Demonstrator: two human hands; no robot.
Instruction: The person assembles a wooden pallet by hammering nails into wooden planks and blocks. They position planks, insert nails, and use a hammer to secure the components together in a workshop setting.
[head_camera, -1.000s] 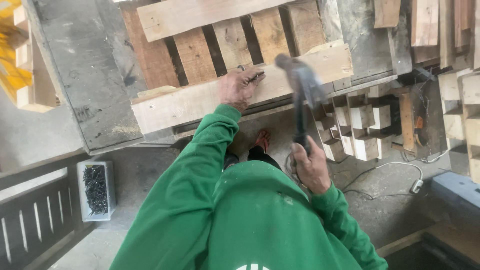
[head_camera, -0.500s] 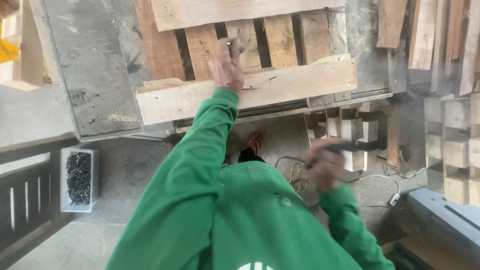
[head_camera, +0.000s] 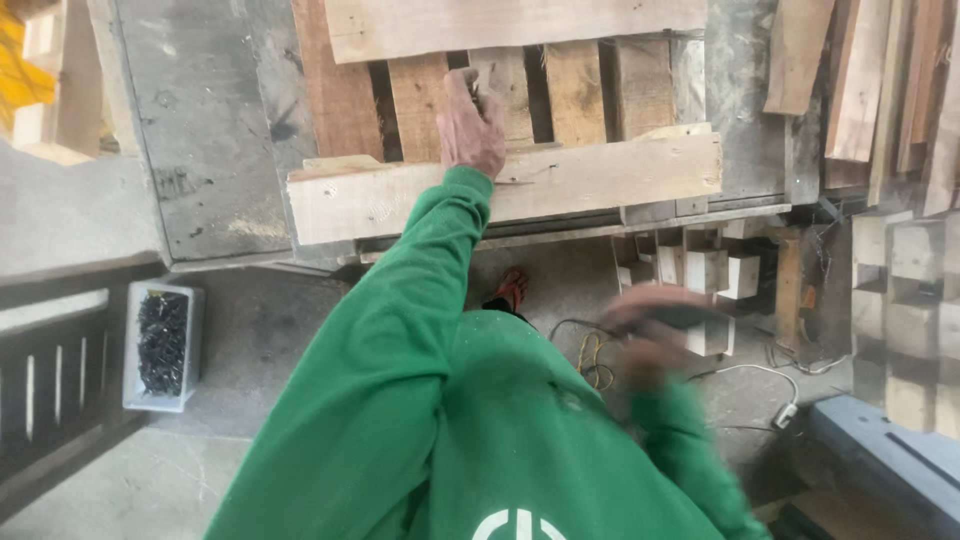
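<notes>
My left hand (head_camera: 470, 125) reaches forward in a green sleeve and rests on the slats of a wooden pallet (head_camera: 600, 95), just above its front cross board (head_camera: 560, 180). Its fingers are curled against a slat, and I cannot make out whether they pinch anything. My right hand (head_camera: 645, 335) is low at the right, below the bench edge and blurred by motion. It is closed around the dark handle of a hammer (head_camera: 685, 317).
The pallet lies on a grey bench (head_camera: 200, 150). A white tub of dark nails (head_camera: 160, 345) sits on the floor at left beside a dark slatted rail (head_camera: 50, 380). Wood blocks (head_camera: 720, 270), cables (head_camera: 590, 355) and stacked planks (head_camera: 860, 80) crowd the right.
My left hand moved from the front cross board up onto the slats. My right hand dropped with the hammer from beside the pallet to below the bench edge.
</notes>
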